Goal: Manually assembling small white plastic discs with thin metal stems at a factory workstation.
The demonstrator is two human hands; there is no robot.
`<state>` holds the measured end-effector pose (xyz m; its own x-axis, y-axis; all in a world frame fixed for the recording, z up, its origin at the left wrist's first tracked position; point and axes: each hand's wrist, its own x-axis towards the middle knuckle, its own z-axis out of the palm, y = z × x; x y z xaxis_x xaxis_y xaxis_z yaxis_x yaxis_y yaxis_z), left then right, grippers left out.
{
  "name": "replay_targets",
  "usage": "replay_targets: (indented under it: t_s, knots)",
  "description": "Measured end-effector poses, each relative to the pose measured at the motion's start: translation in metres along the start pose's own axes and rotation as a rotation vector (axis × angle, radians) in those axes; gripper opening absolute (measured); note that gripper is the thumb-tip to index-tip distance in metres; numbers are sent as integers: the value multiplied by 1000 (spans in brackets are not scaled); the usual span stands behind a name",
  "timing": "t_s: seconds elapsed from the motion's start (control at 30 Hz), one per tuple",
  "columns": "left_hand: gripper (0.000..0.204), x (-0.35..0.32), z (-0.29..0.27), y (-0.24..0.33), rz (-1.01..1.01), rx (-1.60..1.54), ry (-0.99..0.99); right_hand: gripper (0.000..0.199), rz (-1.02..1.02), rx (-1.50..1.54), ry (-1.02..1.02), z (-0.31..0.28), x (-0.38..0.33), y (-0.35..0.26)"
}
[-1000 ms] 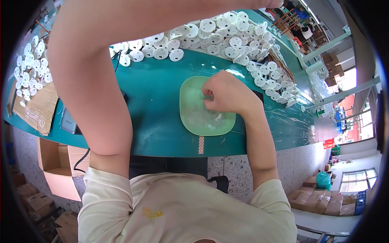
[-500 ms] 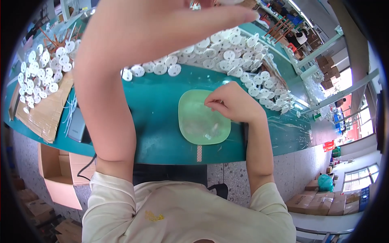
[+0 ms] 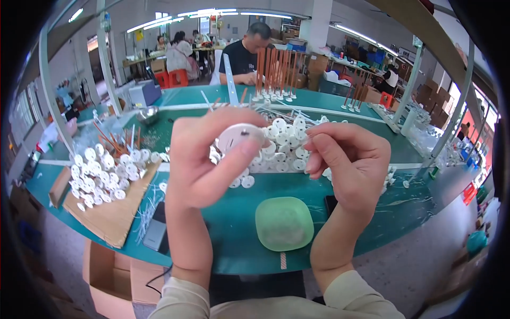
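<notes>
Raised above the table, my left hand [image 3: 194, 165] grips a white round disc [image 3: 228, 139] between thumb and fingers; a small dark spot and a slot show on its face. Level with it on the right, my right hand [image 3: 355, 162] is closed in a pinch, with thumb and forefinger together. Whatever it may hold is too small to make out. Below and between the hands, a shallow translucent green dish [image 3: 273, 212] rests on the table, its contents blurred. Behind both hands spreads a heap of similar white discs [image 3: 281, 139], partly hidden by them.
More white discs [image 3: 101, 175] lie on flat cardboard [image 3: 103, 218] at left. A grey device [image 3: 155, 227] sits near the table's front edge, above an open carton [image 3: 109, 282]. Across the table, a person [image 3: 244, 56] sits behind upright brown sticks [image 3: 276, 69] on white bases.
The view has tilted up, showing the room beyond. My right hand has risen from over the green dish, and my left hand now shows the white disc in front of me.
</notes>
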<state>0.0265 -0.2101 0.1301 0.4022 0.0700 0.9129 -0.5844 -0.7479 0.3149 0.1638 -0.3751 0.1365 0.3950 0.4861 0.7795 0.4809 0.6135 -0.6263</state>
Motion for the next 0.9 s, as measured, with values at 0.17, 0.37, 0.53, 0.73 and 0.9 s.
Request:
replay_targets:
  t_s: [0.17, 0.37, 0.53, 0.73, 0.9]
  knots:
    - [19, 4, 11, -7, 20, 44, 15, 10, 47, 52, -30, 5, 2, 9]
    - [15, 6, 28, -12, -10, 61, 37, 9, -13, 121, -26, 7, 6, 21]
    - [13, 8, 30, -13, -13, 17, 9, 8, 27, 98, -34, 4, 9, 22]
    - [17, 9, 34, -15, 30, 99, 27, 8, 54, 168, -95, -2, 10, 26]
    - [19, 7, 34, -13, -2, 56, 60, 8, 77, 194, -74, -3, 12, 25]
